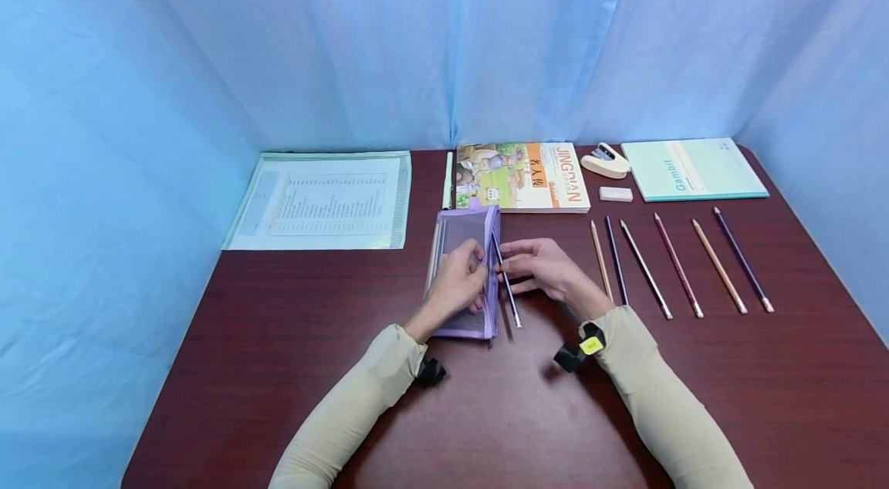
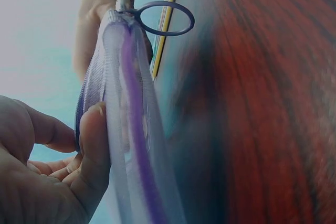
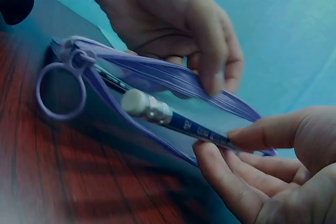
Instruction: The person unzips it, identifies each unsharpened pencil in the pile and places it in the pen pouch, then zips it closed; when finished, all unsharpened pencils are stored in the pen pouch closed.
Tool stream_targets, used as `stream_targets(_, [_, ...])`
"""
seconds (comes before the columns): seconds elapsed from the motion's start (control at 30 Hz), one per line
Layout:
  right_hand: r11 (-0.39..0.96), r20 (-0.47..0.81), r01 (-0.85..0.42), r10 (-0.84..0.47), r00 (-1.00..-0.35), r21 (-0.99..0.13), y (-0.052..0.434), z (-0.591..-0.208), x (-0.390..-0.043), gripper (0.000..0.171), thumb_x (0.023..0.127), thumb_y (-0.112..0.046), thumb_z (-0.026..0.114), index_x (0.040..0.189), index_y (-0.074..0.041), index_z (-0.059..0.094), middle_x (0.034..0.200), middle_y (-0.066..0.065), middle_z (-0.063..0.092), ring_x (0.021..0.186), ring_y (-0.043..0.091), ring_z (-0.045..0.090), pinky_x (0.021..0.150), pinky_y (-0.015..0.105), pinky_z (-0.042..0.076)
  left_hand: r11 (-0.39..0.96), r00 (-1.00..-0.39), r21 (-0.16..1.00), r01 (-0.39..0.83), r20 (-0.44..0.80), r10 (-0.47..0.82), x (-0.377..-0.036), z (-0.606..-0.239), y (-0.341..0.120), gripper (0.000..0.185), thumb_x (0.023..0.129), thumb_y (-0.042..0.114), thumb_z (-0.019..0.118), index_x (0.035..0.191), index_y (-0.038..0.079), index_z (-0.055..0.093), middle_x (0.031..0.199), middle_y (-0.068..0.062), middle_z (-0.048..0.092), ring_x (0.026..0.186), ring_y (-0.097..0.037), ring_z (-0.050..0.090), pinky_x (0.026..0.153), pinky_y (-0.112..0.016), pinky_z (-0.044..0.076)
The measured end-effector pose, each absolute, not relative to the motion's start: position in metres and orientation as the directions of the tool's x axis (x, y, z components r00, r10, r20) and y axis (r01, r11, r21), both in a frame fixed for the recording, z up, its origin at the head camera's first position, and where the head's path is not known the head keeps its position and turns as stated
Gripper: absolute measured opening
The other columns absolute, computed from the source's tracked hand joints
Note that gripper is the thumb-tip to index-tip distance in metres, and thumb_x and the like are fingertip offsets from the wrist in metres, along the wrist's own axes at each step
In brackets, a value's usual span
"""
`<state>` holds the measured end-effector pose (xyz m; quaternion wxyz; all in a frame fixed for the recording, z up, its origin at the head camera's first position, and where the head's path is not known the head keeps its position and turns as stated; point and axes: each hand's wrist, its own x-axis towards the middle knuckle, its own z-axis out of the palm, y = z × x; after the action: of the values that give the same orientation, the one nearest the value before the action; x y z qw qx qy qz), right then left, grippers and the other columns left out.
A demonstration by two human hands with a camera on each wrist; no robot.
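Head view: remotely, I read "Gambit" on the notebook point(image 1: 722, 173) and "JINGDIAN" on the book point(image 1: 510, 196); the mesh pouch point(image 1: 458, 229) is pinched by the left hand point(image 1: 455, 278)'s fingers; at its mouth, the right hand point(image 1: 547, 271)'s fingers pinch a pencil point(image 1: 512, 302).

My pencil point(image 3: 198, 131) is dark blue with a white eraser tip point(image 3: 136, 103), my pouch point(image 1: 460, 227) greyish mesh edged in purple. My sleeves point(image 1: 354, 406) are beige, the table point(image 1: 278, 335) dark red-brown with darker streaks, the curtain point(image 1: 208, 49) plain light blue.
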<state>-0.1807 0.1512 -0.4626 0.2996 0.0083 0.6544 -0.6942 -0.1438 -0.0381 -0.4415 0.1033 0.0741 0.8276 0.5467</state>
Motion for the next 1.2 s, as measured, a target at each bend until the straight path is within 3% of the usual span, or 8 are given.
stream_targets(0.33, [0.026, -0.385, 0.391, -0.248, -0.889, -0.920, 0.122, -0.461, -0.180, 0.053, 0.091, 0.008, 0.058, 0.140, 0.015, 0.041, 0.074, -0.008, 0.069, 0.071, 0.003, 0.068, 0.059, 0.024, 0.065, 0.394, -0.968, 0.919, 0.023, -0.079, 0.240, -0.145, -0.443, -0.039, 0.015, 0.091, 0.000, 0.048, 0.104, -0.002, 0.055, 0.064, -0.016, 0.066, 0.034, -0.011, 0.055, 0.035, -0.036, 0.056])
stream_targets(0.67, [0.049, -0.381, 0.381, -0.245, -0.892, -0.923, 0.122, -0.458, -0.175, 0.046, 0.090, 0.007, 0.059, 0.134, 0.018, 0.046, 0.075, -0.005, 0.070, 0.072, 0.008, 0.069, 0.062, 0.027, 0.066, 0.397, -0.968, 0.918, 0.016, -0.086, 0.238, -0.145, -0.444, -0.038, 0.015, 0.090, 0.001, 0.049, 0.103, -0.001, 0.055, 0.064, -0.017, 0.066, 0.034, -0.012, 0.055, 0.035, -0.037, 0.056])
stream_targets(1.03, [0.164, -0.329, 0.301, -0.176, -0.928, -0.939, 0.167, -0.446, -0.168, 0.042, 0.093, 0.001, 0.059, 0.131, 0.018, 0.050, 0.088, 0.005, 0.075, 0.075, 0.009, 0.071, 0.071, 0.035, 0.068, 0.384, -0.965, 0.923, 0.012, -0.089, 0.246, -0.144, -0.443, -0.038, 0.015, 0.091, 0.000, 0.048, 0.104, -0.001, 0.055, 0.066, -0.017, 0.066, 0.035, -0.012, 0.055, 0.036, -0.038, 0.057])
stream_targets(1.2, [0.186, -0.298, 0.274, -0.116, -0.948, -0.944, 0.201, -0.437, -0.165, 0.043, 0.096, 0.000, 0.057, 0.134, 0.018, 0.046, 0.089, 0.002, 0.074, 0.078, 0.007, 0.072, 0.074, 0.038, 0.068, 0.385, -0.966, 0.923, 0.010, -0.090, 0.242, -0.143, -0.443, -0.037, 0.014, 0.091, 0.000, 0.048, 0.104, -0.002, 0.055, 0.064, -0.016, 0.066, 0.035, -0.012, 0.055, 0.036, -0.038, 0.057])
